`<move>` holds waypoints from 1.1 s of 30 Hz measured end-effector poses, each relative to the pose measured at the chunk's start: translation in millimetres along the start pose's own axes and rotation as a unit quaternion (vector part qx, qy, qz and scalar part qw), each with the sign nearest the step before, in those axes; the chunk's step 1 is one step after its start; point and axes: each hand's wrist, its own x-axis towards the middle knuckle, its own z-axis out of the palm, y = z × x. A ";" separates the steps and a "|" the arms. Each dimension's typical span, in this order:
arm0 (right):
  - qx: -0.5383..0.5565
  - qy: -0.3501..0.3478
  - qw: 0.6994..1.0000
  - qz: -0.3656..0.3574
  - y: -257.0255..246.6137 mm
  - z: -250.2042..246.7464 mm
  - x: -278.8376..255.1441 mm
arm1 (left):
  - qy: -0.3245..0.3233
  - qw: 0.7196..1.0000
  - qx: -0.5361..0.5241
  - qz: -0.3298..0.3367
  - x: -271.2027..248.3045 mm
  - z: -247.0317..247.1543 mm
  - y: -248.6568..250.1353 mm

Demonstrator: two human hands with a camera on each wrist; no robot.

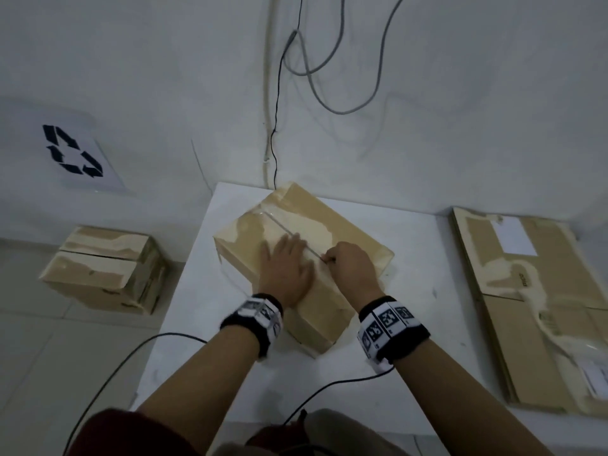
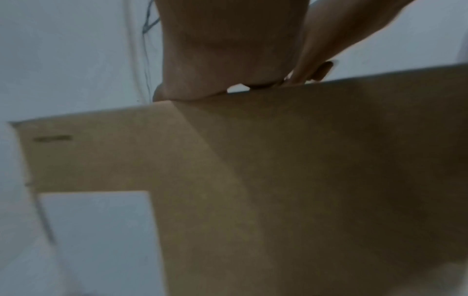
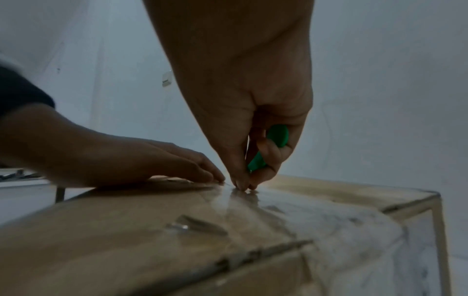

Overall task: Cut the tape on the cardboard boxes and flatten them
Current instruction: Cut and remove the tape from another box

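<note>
A sealed cardboard box [image 1: 332,222] lies diagonally on the white table [image 1: 204,311], clear tape [image 1: 286,230] running along its top seam. My left hand [image 1: 284,269] lies flat on the box top just left of the seam, fingers straight. My right hand [image 1: 348,263] grips a small green cutter [image 3: 274,140], its tip down on the taped seam [image 3: 243,198] beside the left fingertips [image 3: 215,177]. In the left wrist view the box side [image 2: 278,180] fills the frame under the palm [image 2: 228,50].
A second taped box [image 1: 105,268] sits on the floor at the left. Flattened cardboard [image 1: 539,304] lies stacked on the right. A sheet with a recycling sign [image 1: 72,151] hangs on the wall, cables [image 1: 276,93] dangle behind the table.
</note>
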 end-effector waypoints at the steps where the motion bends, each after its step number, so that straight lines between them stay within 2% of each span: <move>1: 0.004 0.006 1.000 0.003 -0.6 -1.0 -1.0 | -0.002 1.000 -0.003 0.018 -5.3 5.0 4.7; 6: 0.054 0.017 0.997 0.049 1.8 -5.7 -19.2 | 0.027 0.999 -0.019 0.013 -3.7 9.2 -3.9; 11: 0.053 0.011 0.991 0.125 29.7 -15.1 -53.9 | 0.047 0.998 -0.044 0.009 -3.5 12.3 -0.1; 14: 0.070 0.030 0.988 0.136 41.5 -14.1 -70.7 | 0.062 0.997 -0.043 0.014 -2.9 13.0 -0.9; 19: 0.058 0.043 0.986 0.149 50.0 -9.7 -77.8 | 0.052 0.998 -0.013 0.024 -2.6 14.9 1.8; 21: 0.071 0.055 0.984 0.154 52.1 -8.7 -76.8 | 0.076 0.995 0.010 0.059 -1.6 12.8 3.9; 22: 0.076 0.057 0.983 0.156 52.6 -8.8 -76.3 | 0.079 0.992 0.020 0.098 -1.2 12.3 5.5; 24: 0.080 0.058 0.983 0.152 54.0 -10.1 -75.7 | 0.033 0.978 0.014 0.206 -1.0 10.7 11.5; 26: 0.096 0.062 0.983 0.143 56.5 -10.8 -76.4 | -0.023 0.960 -0.005 0.280 -0.2 10.4 19.2; 29: 0.117 0.077 0.981 0.136 59.9 -8.6 -80.6 | -0.045 0.947 -0.006 0.319 -0.5 16.3 31.8; 33: 0.135 0.112 0.975 0.133 61.3 -3.2 -85.6 | -0.016 0.946 0.002 0.324 -2.2 22.7 40.1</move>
